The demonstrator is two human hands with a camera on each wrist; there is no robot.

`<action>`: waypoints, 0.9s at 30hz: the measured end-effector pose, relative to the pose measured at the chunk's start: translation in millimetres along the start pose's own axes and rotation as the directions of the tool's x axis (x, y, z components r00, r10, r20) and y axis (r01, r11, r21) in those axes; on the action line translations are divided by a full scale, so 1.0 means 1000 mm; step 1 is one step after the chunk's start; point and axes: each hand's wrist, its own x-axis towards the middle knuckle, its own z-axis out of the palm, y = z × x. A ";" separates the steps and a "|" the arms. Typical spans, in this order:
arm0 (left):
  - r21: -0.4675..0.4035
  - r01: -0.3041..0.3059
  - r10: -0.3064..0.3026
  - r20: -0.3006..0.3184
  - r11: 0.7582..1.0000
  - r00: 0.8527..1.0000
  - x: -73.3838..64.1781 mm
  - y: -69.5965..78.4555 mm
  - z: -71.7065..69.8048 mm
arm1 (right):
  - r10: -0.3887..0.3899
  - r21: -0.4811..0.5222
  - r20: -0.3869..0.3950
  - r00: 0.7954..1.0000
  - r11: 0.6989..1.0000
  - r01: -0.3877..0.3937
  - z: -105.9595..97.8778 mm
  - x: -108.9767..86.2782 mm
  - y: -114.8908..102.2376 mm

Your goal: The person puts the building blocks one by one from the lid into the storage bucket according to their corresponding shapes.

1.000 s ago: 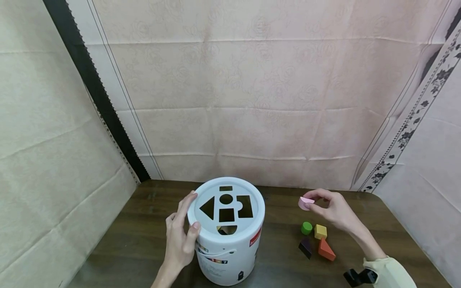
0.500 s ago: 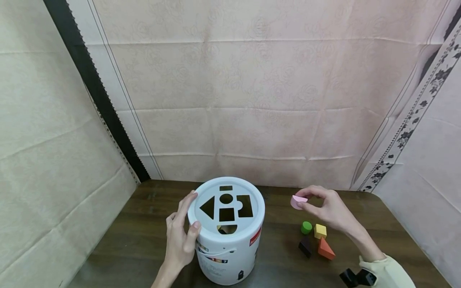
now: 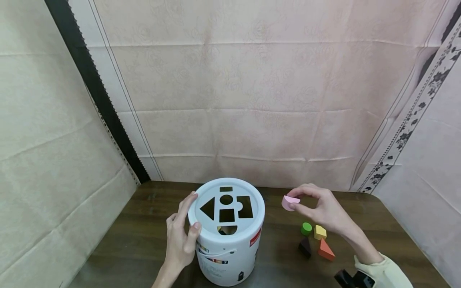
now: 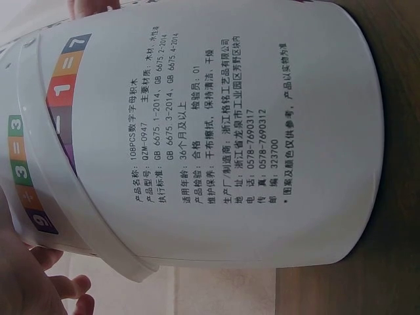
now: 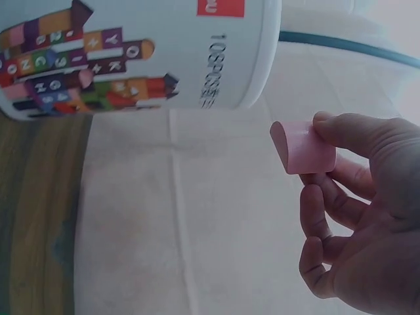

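Observation:
A white bucket point(image 3: 228, 260) stands on the table with a pale lid point(image 3: 209, 192) that has several shaped holes, among them a triangle, a circle, a square and a half-round. My left hand point(image 3: 180, 240) grips the lid's left rim, thumb on the near side and fingers toward the far side. Right of the bucket, in the air, my right hand point(image 3: 322, 206) pinches a pink half-round block point(image 3: 289, 203) between thumb and fingers. The right wrist view shows that pink block point(image 5: 305, 147) apart from the bucket's printed side point(image 5: 131, 59).
Below my right hand lie a green cylinder point(image 3: 306, 229), a yellow cube point(image 3: 320, 232), a black block point(image 3: 304, 248) and an orange triangular block point(image 3: 326, 250). The brown wooden table point(image 3: 122, 248) ends at a pale cloth backdrop point(image 3: 266, 120).
My right hand has moved left toward the bucket, carrying the pink half-round block. The left hand, bucket and blocks on the table have stayed in place.

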 end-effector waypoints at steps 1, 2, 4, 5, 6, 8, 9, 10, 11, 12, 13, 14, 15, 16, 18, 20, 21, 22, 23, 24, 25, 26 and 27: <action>0.000 -0.001 0.001 -0.001 1.000 1.000 0.000 0.000 0.000 | -0.001 0.008 0.006 1.000 1.000 0.001 0.000 0.001 -0.002; 0.000 -0.002 0.002 -0.001 1.000 1.000 0.000 0.000 0.000 | -0.002 0.015 0.010 1.000 1.000 0.002 0.000 0.001 -0.005; -0.001 -0.004 0.004 -0.001 1.000 1.000 0.000 0.000 0.000 | 0.000 0.028 0.020 1.000 1.000 0.000 0.000 0.003 -0.009; -0.001 -0.005 0.005 -0.001 1.000 1.000 0.001 0.000 0.000 | -0.002 0.032 0.023 1.000 0.999 0.001 0.001 0.003 -0.011; -0.001 -0.006 0.006 -0.001 1.000 1.000 0.001 0.000 0.000 | 0.001 0.037 0.026 1.000 0.999 -0.002 0.001 0.004 -0.013; -0.001 -0.009 0.009 0.000 1.000 1.000 0.001 0.000 0.000 | -0.011 0.040 0.029 1.000 0.999 0.010 0.001 0.005 -0.016; -0.001 -0.009 0.009 0.000 1.000 1.000 0.001 0.000 0.000 | -0.019 0.044 0.029 0.999 0.999 0.018 0.002 0.005 -0.018; 0.000 -0.009 0.009 0.000 1.000 1.000 0.001 0.000 0.000 | -0.027 0.048 0.029 0.999 0.999 0.026 0.002 0.006 -0.019; 0.000 -0.009 0.009 -0.001 1.000 1.000 0.001 0.000 0.000 | -0.035 0.053 0.027 0.999 0.998 0.033 0.003 0.007 -0.021; -0.001 -0.010 0.010 -0.001 1.000 1.000 0.001 0.000 0.000 | -0.051 0.057 0.023 0.998 0.997 0.050 0.004 0.007 -0.022; -0.001 -0.010 0.010 -0.002 1.000 1.000 0.001 0.000 0.000 | -0.064 0.059 0.024 0.998 0.996 0.063 0.004 0.008 -0.024; -0.003 -0.009 0.009 -0.002 1.000 1.000 0.001 0.000 0.000 | -0.076 0.062 0.025 0.997 0.995 0.075 0.005 0.009 -0.026; -0.004 -0.007 0.007 -0.001 1.000 1.000 0.001 0.000 0.000 | -0.085 0.066 0.025 0.996 0.994 0.084 0.006 0.010 -0.028; -0.004 -0.006 0.006 -0.001 1.000 1.000 0.001 0.000 0.000 | -0.094 0.068 0.026 0.995 0.993 0.092 0.006 0.011 -0.031; -0.006 -0.002 0.002 -0.001 1.000 1.000 0.000 -0.001 0.000 | -0.127 0.074 0.020 0.992 0.989 0.125 0.007 0.013 -0.039; -0.005 0.003 -0.003 0.000 1.000 1.000 0.000 -0.001 0.001 | -0.156 0.086 0.011 0.988 0.984 0.155 0.007 0.016 -0.051; -0.005 0.004 -0.004 0.000 1.000 1.000 0.000 -0.001 0.001 | -0.174 0.092 0.004 0.985 0.981 0.173 0.007 0.017 -0.056; -0.004 0.005 -0.005 -0.001 1.000 1.000 -0.001 -0.001 0.001 | -0.192 0.097 0.000 0.981 0.977 0.191 0.008 0.018 -0.062; -0.005 0.005 -0.005 -0.001 1.000 1.000 -0.001 -0.001 0.001 | -0.210 0.104 -0.007 0.978 0.972 0.210 0.008 0.020 -0.067; -0.004 0.006 -0.006 -0.002 1.000 1.000 -0.001 -0.002 0.001 | -0.225 0.113 -0.011 0.974 0.968 0.225 0.009 0.021 -0.071; -0.006 0.005 -0.005 -0.002 1.000 1.000 -0.001 -0.001 0.001 | -0.233 0.119 -0.012 0.972 0.965 0.233 0.009 0.022 -0.075; -0.006 0.004 -0.004 -0.003 1.000 1.000 -0.001 -0.001 0.001 | -0.241 0.126 -0.012 0.970 0.962 0.240 0.010 0.023 -0.077; -0.007 0.003 -0.003 -0.004 1.000 1.000 -0.001 -0.001 0.001 | -0.249 0.132 -0.012 0.968 0.960 0.248 0.011 0.023 -0.079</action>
